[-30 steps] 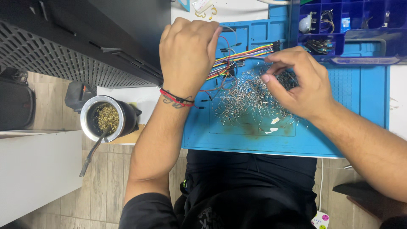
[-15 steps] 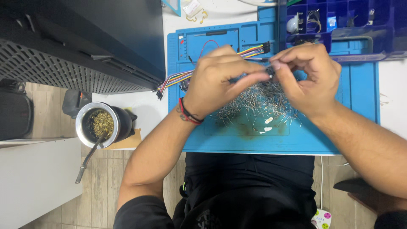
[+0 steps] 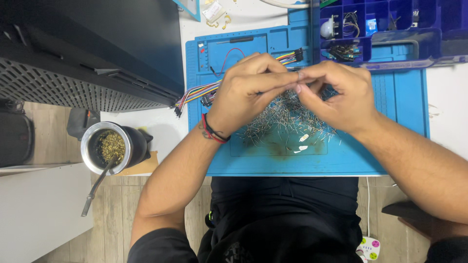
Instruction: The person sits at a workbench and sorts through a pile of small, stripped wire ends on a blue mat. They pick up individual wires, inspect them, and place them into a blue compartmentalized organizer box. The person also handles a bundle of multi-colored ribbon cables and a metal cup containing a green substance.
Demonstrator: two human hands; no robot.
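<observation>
Both hands meet over a blue work mat [image 3: 395,97]. My left hand [image 3: 248,92], with red and black bands at the wrist, pinches fingertips against those of my right hand [image 3: 341,95]. Something small sits between the fingertips, too small to identify. Below them lies a pile of thin metal pins [image 3: 285,119] with a few white bits. A ribbon of coloured jumper wires [image 3: 197,92] runs from the mat's left edge under my left hand to the upper middle.
A blue compartment box [image 3: 390,24] with small parts stands at the mat's top right. A metal cup of green herb with a straw [image 3: 109,146] sits at the left on the table edge. A dark grilled case [image 3: 87,58] fills the upper left.
My left hand came down from the mat's top to meet my right hand over the pins. Both hands have since shifted a little and keep pinching together.
</observation>
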